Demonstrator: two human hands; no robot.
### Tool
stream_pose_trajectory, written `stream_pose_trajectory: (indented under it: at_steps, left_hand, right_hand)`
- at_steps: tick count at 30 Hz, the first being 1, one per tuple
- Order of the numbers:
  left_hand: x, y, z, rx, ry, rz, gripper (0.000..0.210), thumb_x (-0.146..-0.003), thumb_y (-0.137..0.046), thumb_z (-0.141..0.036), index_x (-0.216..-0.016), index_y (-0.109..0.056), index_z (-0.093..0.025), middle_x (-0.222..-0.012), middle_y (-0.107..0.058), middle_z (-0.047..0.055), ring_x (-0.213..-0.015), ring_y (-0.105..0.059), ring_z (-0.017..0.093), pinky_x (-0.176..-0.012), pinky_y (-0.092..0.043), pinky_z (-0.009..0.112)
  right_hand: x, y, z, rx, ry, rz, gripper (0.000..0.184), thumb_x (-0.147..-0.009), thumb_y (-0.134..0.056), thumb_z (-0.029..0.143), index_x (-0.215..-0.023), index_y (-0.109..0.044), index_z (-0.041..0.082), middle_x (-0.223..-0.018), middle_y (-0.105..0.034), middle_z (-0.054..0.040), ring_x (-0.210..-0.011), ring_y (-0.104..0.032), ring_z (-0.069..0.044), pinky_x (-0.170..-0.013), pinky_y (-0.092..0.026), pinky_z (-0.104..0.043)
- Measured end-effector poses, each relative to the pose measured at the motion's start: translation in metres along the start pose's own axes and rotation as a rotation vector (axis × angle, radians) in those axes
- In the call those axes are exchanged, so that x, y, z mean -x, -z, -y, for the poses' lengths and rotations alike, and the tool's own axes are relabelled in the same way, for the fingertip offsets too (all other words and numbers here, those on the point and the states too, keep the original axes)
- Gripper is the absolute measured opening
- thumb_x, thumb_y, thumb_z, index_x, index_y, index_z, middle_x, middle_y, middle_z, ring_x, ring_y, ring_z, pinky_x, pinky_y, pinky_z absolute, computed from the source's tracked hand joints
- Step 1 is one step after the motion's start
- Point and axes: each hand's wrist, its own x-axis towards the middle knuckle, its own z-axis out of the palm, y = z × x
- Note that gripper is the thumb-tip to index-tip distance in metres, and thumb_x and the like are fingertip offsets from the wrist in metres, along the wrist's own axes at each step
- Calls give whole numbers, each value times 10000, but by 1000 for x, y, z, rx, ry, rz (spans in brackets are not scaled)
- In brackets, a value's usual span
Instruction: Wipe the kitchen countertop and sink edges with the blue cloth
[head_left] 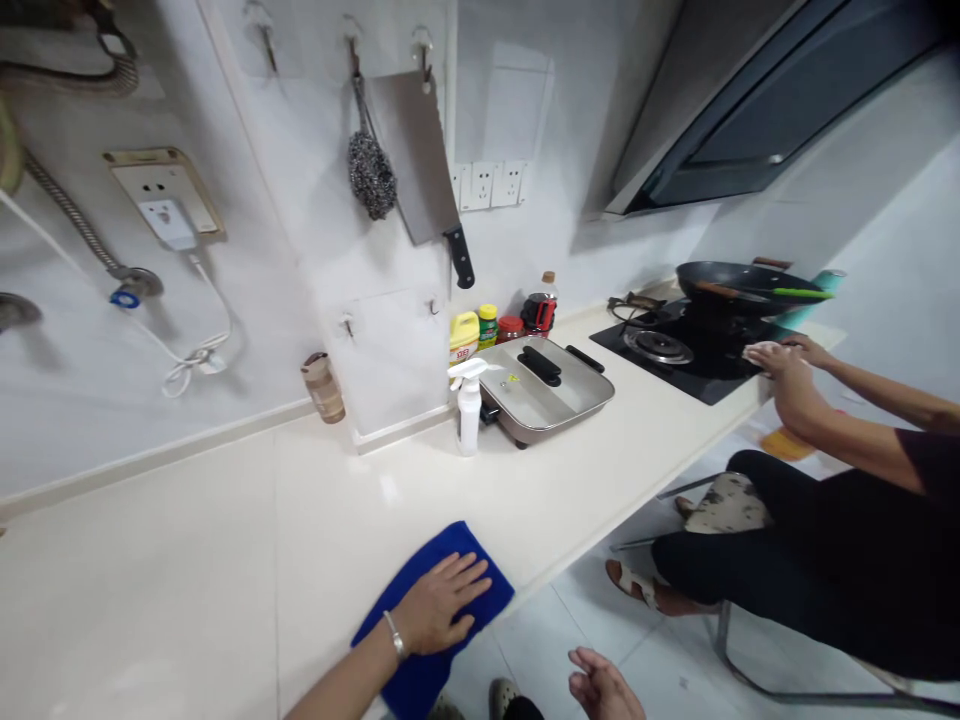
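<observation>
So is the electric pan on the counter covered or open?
Covered: the flat metal lid with its black handle sits squarely on the electric pan.

A plain royal-blue cloth [450, 590] lay on the near edge of the cream-white stone countertop [225, 560]. Farther off stood a white plastic spray bottle [469, 405] and a silver rectangular lidded pan with black handles [544, 385]. At far right sat a black wok [739, 283] on a black glass hob [679, 352].

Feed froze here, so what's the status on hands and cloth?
Left hand flat on blue cloth at counter edge. Right hand free, open, below the counter. Spray bottle stands farther along.
</observation>
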Motion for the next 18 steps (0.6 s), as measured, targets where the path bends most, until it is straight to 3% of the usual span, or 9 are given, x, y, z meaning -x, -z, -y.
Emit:
stream_pose_trajectory:
  at_steps: [5, 9, 13, 16, 18]
  left_hand:
    - [92, 44, 26, -51, 180, 27, 634, -944, -439, -232, -1551, -301, -357, -1611, -275, -16, -1501, -219, 221, -1237, -219, 519]
    - [154, 61, 24, -95, 328, 11, 602, -951, -417, -222, -1528, -346, -378, -1594, -309, -34, -1488, -259, 220, -1233, -231, 520]
    - [188, 41, 2, -293, 597, -227, 577, -994, -379, -237, -1562, -294, -299, -1611, -291, 26, -1496, -235, 233, -1220, -284, 497]
    - [201, 5, -16, -461, 849, -452, 624, -1006, -368, -238, -1598, -171, -241, -1621, -267, 89, -1498, -222, 270, -1196, -324, 538]
    - [209, -17, -25, -559, 960, -523, 650, -1005, -389, -259, -1603, -135, -266, -1614, -286, 95, -1492, -238, 299, -1164, -362, 580]
  right_hand:
    - [7, -32, 7, 122, 120, 122, 496, -489, -751, 513, -842, -683, 171, -826, -747, -48, -613, -606, -157, -671, -563, -335]
    - [5, -46, 6, 388, 306, 238, 430, -604, -666, 546, -839, -699, 188, -743, -716, -34, -667, -633, -199, -650, -523, -317]
    - [8, -79, 6, 617, 494, 487, 337, -747, -609, 497, -894, -717, 213, -638, -652, -9, -605, -597, -189, -558, -463, -284]
    - [30, -129, 10, 650, 707, 772, 212, -820, -590, 393, -892, -709, 232, -676, -651, -10, -622, -610, -185, -589, -484, -283]
    - [52, -171, 9, 684, 916, 970, 185, -864, -522, 268, -924, -696, 247, -797, -681, -20, -713, -639, -179, -690, -519, -290]
